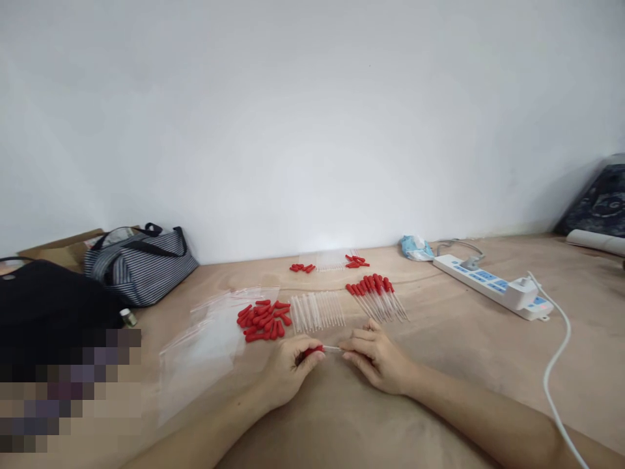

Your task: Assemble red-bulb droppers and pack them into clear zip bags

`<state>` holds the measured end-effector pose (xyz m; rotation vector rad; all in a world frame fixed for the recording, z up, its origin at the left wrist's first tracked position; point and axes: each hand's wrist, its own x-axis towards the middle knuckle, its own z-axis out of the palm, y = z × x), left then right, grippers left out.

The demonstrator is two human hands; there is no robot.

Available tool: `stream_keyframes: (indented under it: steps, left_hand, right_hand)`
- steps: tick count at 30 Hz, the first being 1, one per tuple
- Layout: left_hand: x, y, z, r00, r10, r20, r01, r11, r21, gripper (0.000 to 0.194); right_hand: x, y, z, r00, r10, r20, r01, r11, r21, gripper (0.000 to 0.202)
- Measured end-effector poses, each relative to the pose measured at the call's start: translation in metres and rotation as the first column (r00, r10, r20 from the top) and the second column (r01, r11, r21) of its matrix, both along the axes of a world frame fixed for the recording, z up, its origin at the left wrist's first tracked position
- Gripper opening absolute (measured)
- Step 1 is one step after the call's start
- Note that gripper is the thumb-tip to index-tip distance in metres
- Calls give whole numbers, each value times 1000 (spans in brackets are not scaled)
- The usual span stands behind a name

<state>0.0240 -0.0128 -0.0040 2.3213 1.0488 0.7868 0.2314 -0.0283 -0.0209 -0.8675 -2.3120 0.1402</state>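
A red rubber bulb [314,352] and a thin clear tube [333,349] sit end to end between the two hands, over the near middle of the brown tabletop [463,384]; how far the tube enters the bulb cannot be told. The left hand [291,365] is closed around the bulb, thumb and fingers pinching it, while the right hand [383,358] grips the other end of the tube with its fingertips. Just beyond the left hand lies a heap of loose red bulbs [263,319], with a row of clear tubes [318,311] beside it and a fan of red-capped droppers [378,293] to the right. Clear plastic bags [200,358] lie flat left of the heap. Farther out are a striped bag [141,264] on the left and, on the right, a blue packet [416,248] and a white power strip [481,280] near the wall [312,130]
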Motion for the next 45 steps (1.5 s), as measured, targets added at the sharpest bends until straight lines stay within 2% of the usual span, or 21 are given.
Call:
stream_keyframes:
  steps: [6, 13, 19, 29, 35, 36, 38, 40, 41, 43, 45]
  left_hand:
    - [-1, -6, 3, 999, -19, -46, 22, 998, 65, 19]
    - [0, -10, 3, 990, -83, -113, 99, 984, 149, 17]
    - [1, -11, 3, 980, -145, -135, 171, 964, 204, 17]
    - [2, -11, 4, 962, -192, -192, 232, 950, 211, 20]
    - [-1, -9, 5, 974, -134, -184, 176, 956, 233, 16]
    - [-2, -9, 4, 981, -107, -164, 146, 959, 245, 15]
    - [-5, -7, 1, 995, -6, -98, 31, 965, 261, 25]
    - [-7, -4, -2, 991, 127, -28, -117, 962, 249, 36]
    - [-8, -3, -3, 985, 170, -13, -163, 960, 226, 34]
    - [-8, -2, -5, 983, 178, -38, -169, 971, 171, 21]
    - [-6, -3, -3, 987, 128, -100, -115, 986, 122, 10]
  right_hand:
    - [1, 3, 3, 996, 22, 83, -28, 997, 75, 20]
    - [0, -1, 2, 986, -45, 159, 3, 967, 253, 21]
    - [-6, -6, 0, 990, -19, 136, -8, 981, 195, 20]
    - [-9, -6, -4, 990, -40, 134, 31, 997, 67, 22]
    - [-8, -9, 8, 973, -95, 212, 79, 994, 81, 16]
    - [-7, -9, 9, 967, -108, 229, 89, 992, 91, 16]
    - [-4, -6, 11, 958, -164, 237, 145, 985, 94, 17]
    - [2, 3, 11, 941, -280, 190, 275, 960, 50, 18]
    - [6, 10, 11, 921, -358, 152, 361, 932, 7, 18]
    - [15, 27, 12, 849, -520, 91, 527, 845, -96, 17]
    - [21, 43, 13, 757, -647, 95, 653, 740, -163, 18]
